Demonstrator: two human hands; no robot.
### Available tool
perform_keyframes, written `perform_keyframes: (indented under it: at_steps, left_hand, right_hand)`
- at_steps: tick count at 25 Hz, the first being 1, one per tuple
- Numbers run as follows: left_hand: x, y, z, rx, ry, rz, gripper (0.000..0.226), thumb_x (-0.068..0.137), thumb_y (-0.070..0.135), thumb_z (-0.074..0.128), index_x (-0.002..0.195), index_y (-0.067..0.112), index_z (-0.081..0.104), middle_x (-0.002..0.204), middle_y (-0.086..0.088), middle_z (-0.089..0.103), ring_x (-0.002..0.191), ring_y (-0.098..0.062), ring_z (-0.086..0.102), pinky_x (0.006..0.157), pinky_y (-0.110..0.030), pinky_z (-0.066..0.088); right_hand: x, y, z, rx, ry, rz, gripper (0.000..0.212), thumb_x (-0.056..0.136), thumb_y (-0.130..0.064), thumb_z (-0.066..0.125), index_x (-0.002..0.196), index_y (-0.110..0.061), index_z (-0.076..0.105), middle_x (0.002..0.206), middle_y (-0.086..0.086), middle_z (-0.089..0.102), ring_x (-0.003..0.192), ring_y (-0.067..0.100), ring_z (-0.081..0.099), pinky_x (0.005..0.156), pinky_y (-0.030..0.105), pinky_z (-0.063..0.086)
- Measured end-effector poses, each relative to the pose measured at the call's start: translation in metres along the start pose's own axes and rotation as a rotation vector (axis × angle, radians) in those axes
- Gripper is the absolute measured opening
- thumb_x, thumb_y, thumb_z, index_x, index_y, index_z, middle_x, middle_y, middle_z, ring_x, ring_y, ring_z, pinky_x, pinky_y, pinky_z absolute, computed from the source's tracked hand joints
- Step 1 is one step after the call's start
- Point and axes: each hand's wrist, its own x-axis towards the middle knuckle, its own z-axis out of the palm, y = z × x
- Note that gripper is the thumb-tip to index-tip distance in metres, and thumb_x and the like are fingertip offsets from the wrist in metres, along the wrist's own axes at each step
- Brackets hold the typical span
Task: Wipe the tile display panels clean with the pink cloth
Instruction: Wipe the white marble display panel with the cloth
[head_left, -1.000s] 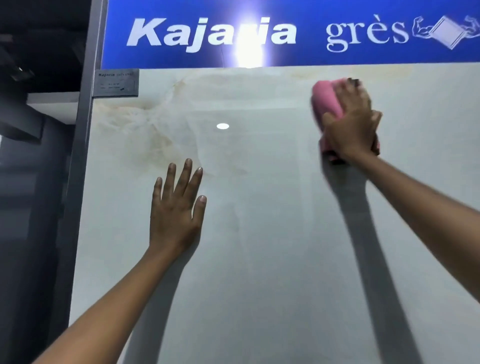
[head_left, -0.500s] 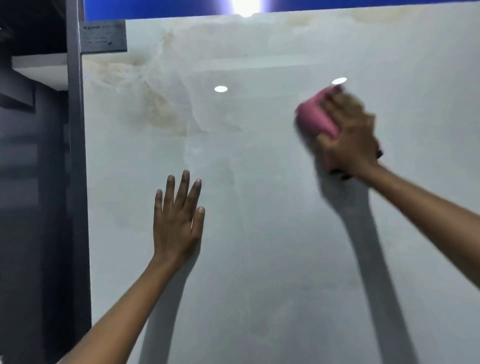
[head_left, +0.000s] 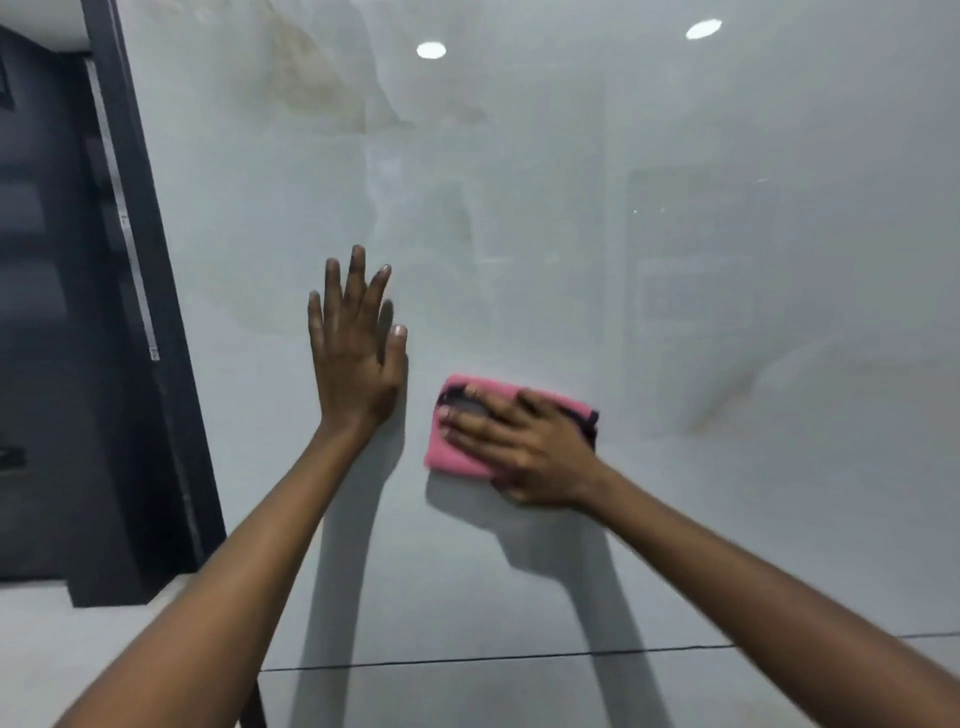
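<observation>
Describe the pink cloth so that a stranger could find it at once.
Look at the large pale glossy tile panel. Low on it, the right hand presses a folded cloth flat, beside the bare left hand. It is the only pink thing there.

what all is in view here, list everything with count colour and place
tile panel: one, glossy pale grey with brownish veining at top, filling most of the view
cloth: one, pink with dark edging, flat on the panel at centre
frame: one, dark, along the panel's left edge
light reflections: two, white, upper panel
floor: pale, lower left
hands: left hand flat on the panel, fingers up; right hand pressing the cloth, fingers spread
</observation>
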Motion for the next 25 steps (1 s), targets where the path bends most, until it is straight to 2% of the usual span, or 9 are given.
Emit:
perform_keyframes:
  at_steps: [2, 5, 9, 11, 14, 16, 17, 21, 25]
  left_hand:
    - [-0.044, -0.003, 0.007, 0.064, -0.029, -0.011, 0.059, 0.094, 0.027, 0.04, 0.151, 0.02, 0.03, 0.162, -0.002, 0.014, 0.151, -0.023, 0.003, 0.12, -0.042, 0.0]
    - [-0.095, -0.021, 0.022, 0.225, -0.072, 0.061, 0.061, 0.097, 0.032, 0.035, 0.155, 0.024, 0.017, 0.163, 0.006, 0.0, 0.151, -0.025, 0.0, 0.119, -0.05, 0.003]
    - [-0.099, -0.029, 0.029, 0.255, -0.054, 0.072, 0.06, 0.099, 0.033, 0.031, 0.155, 0.027, 0.012, 0.163, 0.006, -0.001, 0.15, -0.027, 0.002, 0.12, -0.048, 0.0]
    - [-0.103, -0.028, 0.028, 0.224, -0.049, 0.083, 0.059, 0.099, 0.031, 0.029, 0.155, 0.028, 0.012, 0.163, 0.006, 0.0, 0.15, -0.027, 0.001, 0.12, -0.047, 0.0]
    - [-0.096, -0.029, 0.02, 0.111, -0.086, 0.083, 0.057, 0.098, 0.028, 0.028, 0.154, 0.032, 0.016, 0.162, 0.011, 0.003, 0.151, -0.024, 0.002, 0.12, -0.045, 0.0]
    - [-0.099, -0.028, 0.013, 0.027, -0.106, 0.034, 0.055, 0.099, 0.027, 0.029, 0.154, 0.031, 0.019, 0.162, 0.01, 0.006, 0.151, -0.023, 0.002, 0.12, -0.043, -0.002]
    - [-0.106, -0.026, 0.01, -0.002, -0.114, -0.014, 0.055, 0.099, 0.027, 0.031, 0.153, 0.029, 0.021, 0.162, 0.008, 0.006, 0.151, -0.024, 0.002, 0.12, -0.042, -0.004]
    - [-0.177, -0.019, 0.017, 0.076, -0.161, -0.058, 0.058, 0.1, 0.029, 0.03, 0.155, 0.03, 0.012, 0.163, 0.009, 0.0, 0.151, -0.022, -0.001, 0.12, -0.043, -0.004]
    - [-0.201, -0.04, 0.039, 0.224, -0.152, 0.028, 0.054, 0.104, 0.034, 0.019, 0.155, 0.031, 0.004, 0.163, 0.007, -0.002, 0.151, -0.022, -0.003, 0.12, -0.046, -0.002]
  right_hand:
    - [-0.001, 0.067, -0.02, 0.023, 0.166, 0.287, 0.068, 0.073, -0.027, 0.055, 0.139, -0.013, 0.052, 0.145, 0.012, 0.048, 0.136, 0.034, 0.043, 0.103, 0.044, 0.038]
    - [-0.016, 0.178, -0.063, -0.013, 0.337, 0.685, 0.072, 0.073, -0.022, 0.059, 0.144, -0.018, 0.044, 0.15, 0.012, 0.042, 0.139, 0.033, 0.037, 0.109, 0.039, 0.03]
    - [-0.003, 0.156, -0.051, -0.002, 0.519, 1.005, 0.071, 0.075, -0.028, 0.053, 0.145, -0.018, 0.046, 0.153, 0.0, 0.037, 0.143, 0.025, 0.031, 0.107, 0.03, 0.022]
    - [-0.005, 0.071, -0.007, 0.046, 0.496, 0.856, 0.059, 0.083, -0.032, 0.051, 0.137, -0.01, 0.054, 0.147, 0.008, 0.043, 0.139, 0.03, 0.037, 0.112, 0.038, 0.026]
    - [-0.028, -0.088, 0.041, 0.081, 0.118, 0.158, 0.053, 0.083, -0.028, 0.053, 0.134, -0.016, 0.059, 0.144, 0.004, 0.051, 0.14, 0.024, 0.035, 0.108, 0.038, 0.029]
    - [-0.049, -0.134, 0.048, 0.091, -0.148, -0.148, 0.061, 0.08, -0.027, 0.058, 0.141, -0.023, 0.052, 0.149, -0.004, 0.045, 0.142, 0.02, 0.032, 0.109, 0.04, 0.024]
    - [-0.054, -0.123, 0.046, 0.137, -0.141, -0.156, 0.059, 0.082, -0.025, 0.058, 0.14, -0.023, 0.053, 0.149, -0.005, 0.046, 0.142, 0.019, 0.034, 0.108, 0.039, 0.024]
    - [-0.06, 0.021, 0.0, 0.103, 0.217, 0.447, 0.058, 0.081, -0.027, 0.051, 0.137, -0.011, 0.054, 0.139, 0.012, 0.055, 0.132, 0.031, 0.045, 0.102, 0.042, 0.038]
    - [-0.064, 0.108, -0.034, -0.003, 0.461, 0.944, 0.069, 0.073, -0.023, 0.056, 0.141, -0.015, 0.05, 0.148, 0.004, 0.044, 0.139, 0.027, 0.033, 0.108, 0.031, 0.021]
